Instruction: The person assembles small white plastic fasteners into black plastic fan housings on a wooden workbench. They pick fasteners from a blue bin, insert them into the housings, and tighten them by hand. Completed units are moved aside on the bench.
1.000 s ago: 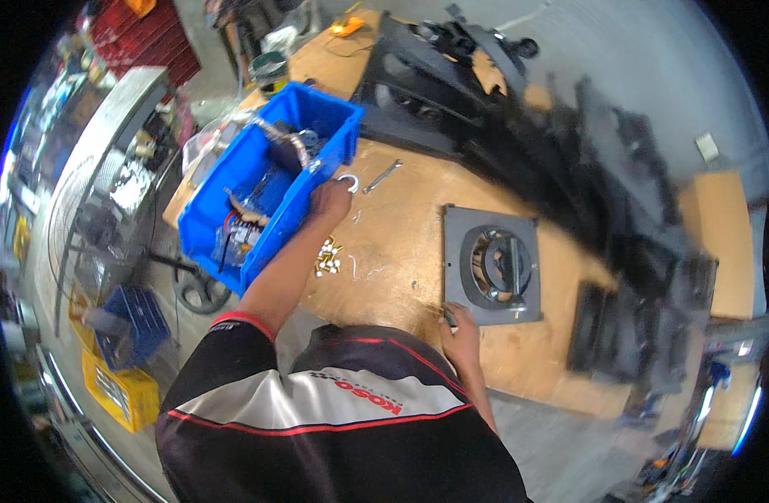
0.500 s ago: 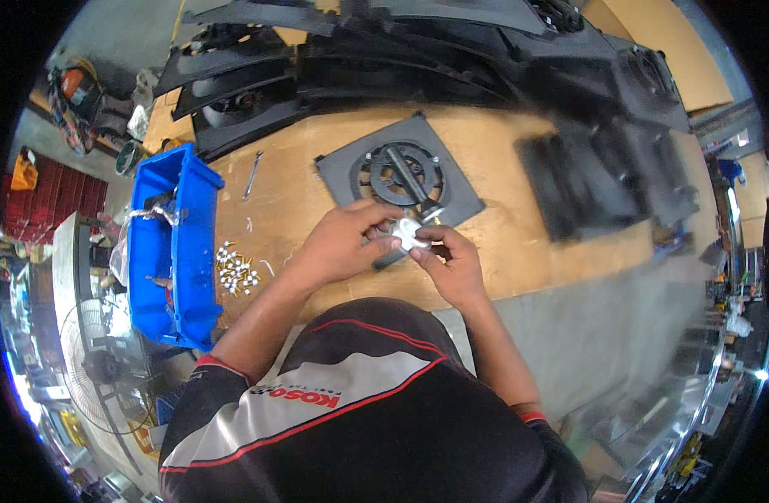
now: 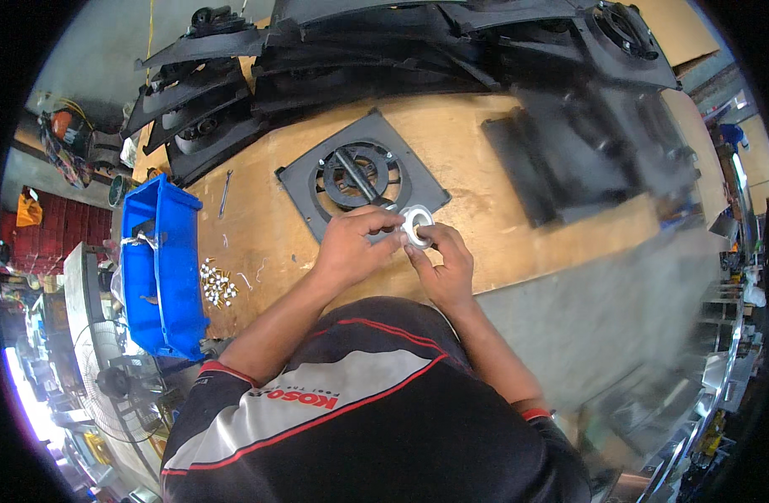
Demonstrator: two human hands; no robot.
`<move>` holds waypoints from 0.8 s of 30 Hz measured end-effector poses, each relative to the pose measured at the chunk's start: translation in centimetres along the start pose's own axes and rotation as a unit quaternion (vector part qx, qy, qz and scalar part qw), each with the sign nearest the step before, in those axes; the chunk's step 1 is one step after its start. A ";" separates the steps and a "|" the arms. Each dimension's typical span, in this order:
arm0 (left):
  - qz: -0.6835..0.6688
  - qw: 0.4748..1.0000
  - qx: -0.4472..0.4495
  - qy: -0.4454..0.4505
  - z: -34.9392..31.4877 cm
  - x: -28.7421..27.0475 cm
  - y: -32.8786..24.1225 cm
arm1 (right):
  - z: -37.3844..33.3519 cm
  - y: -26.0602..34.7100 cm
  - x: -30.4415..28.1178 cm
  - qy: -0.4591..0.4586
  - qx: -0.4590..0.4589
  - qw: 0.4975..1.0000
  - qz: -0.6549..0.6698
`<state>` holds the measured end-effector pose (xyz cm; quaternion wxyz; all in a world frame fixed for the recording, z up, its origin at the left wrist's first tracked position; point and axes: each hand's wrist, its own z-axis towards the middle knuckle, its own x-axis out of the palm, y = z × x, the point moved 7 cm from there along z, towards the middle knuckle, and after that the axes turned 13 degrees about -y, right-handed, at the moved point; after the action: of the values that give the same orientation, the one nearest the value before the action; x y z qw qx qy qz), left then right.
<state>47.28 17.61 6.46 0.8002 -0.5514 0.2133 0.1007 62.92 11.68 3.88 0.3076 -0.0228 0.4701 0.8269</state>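
Observation:
Near my body, above the table's front edge, both hands meet at a roll of white thread tape (image 3: 415, 220). My left hand (image 3: 357, 245) pinches the roll's left side between thumb and fingers. My right hand (image 3: 445, 261) is closed at its right side, with fingertips at the hole in the middle. A small brass-coloured piece seems to show there, mostly hidden by the fingers. Just beyond my hands lies a square black plate (image 3: 305, 178) with a round slotted burner ring and a black tube across it. The tube's near end is beside my left fingers.
On the left stands a blue bin (image 3: 168, 277) with a few items inside. Next to it lie a pile of small brass-and-white fittings (image 3: 218, 285), white scraps and a wrench (image 3: 226, 194). Black panels (image 3: 376, 67) are stacked along the back; more black panels (image 3: 585, 159) lie at right.
The white roll has turned so its open ring now shows. My hands stay together on it. The whole view has shifted slightly, moving the plate and bin leftward in the picture.

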 end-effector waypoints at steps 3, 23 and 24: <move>0.027 0.999 0.005 0.033 0.5 1.4 0.2 | 0.1 -0.9 -0.1 0.025 0.023 0.999 -0.018; -0.077 0.990 -0.061 0.102 2.5 5.4 7.3 | -0.1 -6.0 2.9 0.049 0.143 0.988 0.031; -0.052 0.992 -0.038 0.106 3.0 5.3 7.4 | -0.3 -6.7 3.4 0.042 0.145 0.988 0.028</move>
<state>49.76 22.72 -1.28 0.7554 -0.5997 0.2641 0.0079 63.69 15.59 -2.48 0.2645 0.0008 0.5979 0.7567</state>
